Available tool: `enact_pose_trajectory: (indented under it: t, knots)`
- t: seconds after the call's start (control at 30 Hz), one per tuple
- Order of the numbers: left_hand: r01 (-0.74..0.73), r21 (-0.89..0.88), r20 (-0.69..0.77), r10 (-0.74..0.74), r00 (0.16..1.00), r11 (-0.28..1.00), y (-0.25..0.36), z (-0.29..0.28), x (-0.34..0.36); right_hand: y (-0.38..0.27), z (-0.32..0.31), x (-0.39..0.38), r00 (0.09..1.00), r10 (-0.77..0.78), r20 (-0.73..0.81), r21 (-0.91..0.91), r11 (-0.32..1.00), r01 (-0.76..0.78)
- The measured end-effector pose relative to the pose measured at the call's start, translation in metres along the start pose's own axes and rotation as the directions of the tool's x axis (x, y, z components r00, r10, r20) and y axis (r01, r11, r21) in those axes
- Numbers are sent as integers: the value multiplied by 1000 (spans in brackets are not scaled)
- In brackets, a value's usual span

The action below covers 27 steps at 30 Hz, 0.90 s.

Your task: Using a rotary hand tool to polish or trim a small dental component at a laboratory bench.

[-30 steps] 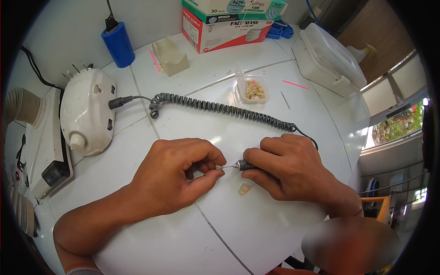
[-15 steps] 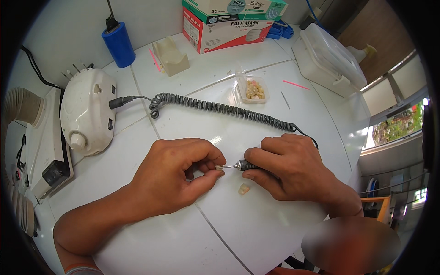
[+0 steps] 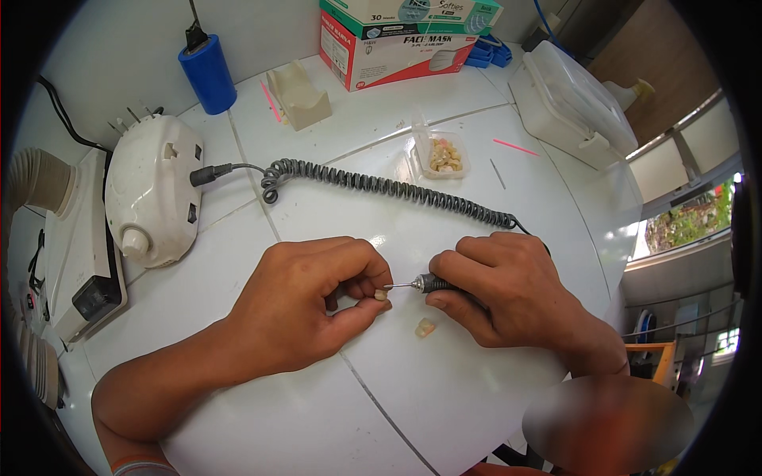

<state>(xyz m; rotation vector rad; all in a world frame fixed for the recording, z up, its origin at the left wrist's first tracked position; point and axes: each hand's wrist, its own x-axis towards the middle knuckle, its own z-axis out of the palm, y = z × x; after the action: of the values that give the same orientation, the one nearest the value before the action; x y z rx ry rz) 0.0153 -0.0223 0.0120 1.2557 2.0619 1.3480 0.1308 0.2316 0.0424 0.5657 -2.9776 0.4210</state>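
My left hand (image 3: 317,297) pinches a small ivory-coloured artificial tooth (image 3: 381,295) between thumb and forefinger. My right hand (image 3: 508,289) is wrapped round the black grip of a rotary handpiece (image 3: 432,283). Its thin metal bur (image 3: 399,285) points left, with the tip at the upper side of the tooth; whether they touch I cannot tell. Another ivory piece (image 3: 425,327), slightly orange, lies on the white tiled tabletop (image 3: 397,381) just below the handpiece. A grey coiled cord (image 3: 389,186) runs from behind my right hand to a white motor control box (image 3: 155,190) at the left.
Beyond the cord stands an open clear container (image 3: 446,159) of several ivory pieces. Farther back are a cream holder (image 3: 300,97), a blue cylinder (image 3: 208,75), mask boxes (image 3: 397,55) and a lidded plastic case (image 3: 567,107). A ribbed hose (image 3: 40,182) is at far left.
The handpiece has shifted slightly right and up, its bur now higher against the tooth. More of the tooth shows between my left fingers. My left hand has barely moved.
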Motion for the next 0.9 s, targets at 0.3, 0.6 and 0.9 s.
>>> enact_pose_trajectory:
  t: [0.3, 0.6, 0.9]
  knots:
    - [-8, -15, 0, 8, 1000, 1000, -2, 1, 1, -2, 0, 0, 1000, -30, 0, -35, 999, 30]
    - [22, -30, -18, -23, 1000, 999, 3, 0, 0, -1, -1, 0, 999, -44, 4, -29, 999, 44]
    - [17, -38, -8, -18, 1000, 999, 2, 0, 0, -2, -2, 0, 1000, -10, 19, -10, 1000, 10]
